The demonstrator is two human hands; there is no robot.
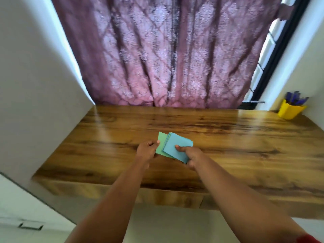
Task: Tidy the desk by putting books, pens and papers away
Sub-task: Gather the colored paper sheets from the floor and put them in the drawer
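Papers [175, 148] pinched in both hands [146, 150]

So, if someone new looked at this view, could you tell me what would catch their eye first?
Probably the stack of blue and green papers at the middle of the wooden desk, pinched by the left hand at its left edge and gripped by the right hand at its lower right. Behind the desk hangs a large patterned purple curtain. At the far right corner stands a yellow holder with blue pens.
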